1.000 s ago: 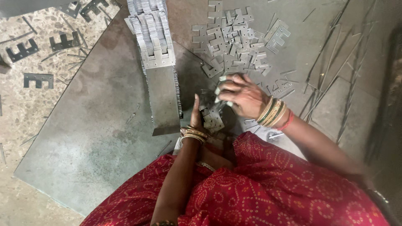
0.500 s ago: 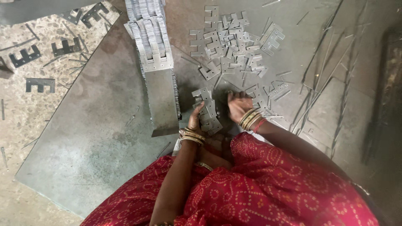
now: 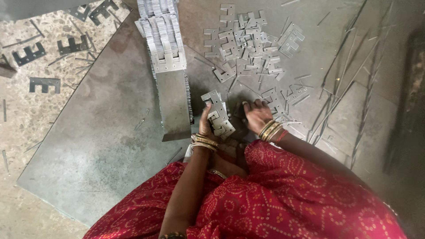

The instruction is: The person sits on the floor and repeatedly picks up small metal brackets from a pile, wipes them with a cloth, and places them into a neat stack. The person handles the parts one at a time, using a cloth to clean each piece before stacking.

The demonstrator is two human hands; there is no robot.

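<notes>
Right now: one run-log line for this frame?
left hand: holds stack of E-shaped plates | right hand: on sheet, beside loose plates

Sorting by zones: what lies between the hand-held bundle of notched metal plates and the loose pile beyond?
Head view: bare grey sheet separates bundle from pile; one stray plate.

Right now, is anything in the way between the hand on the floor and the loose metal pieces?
Nothing visible. The right hand already rests among the loose metal pieces on the grey sheet. The left hand holds its own small stack.
</notes>
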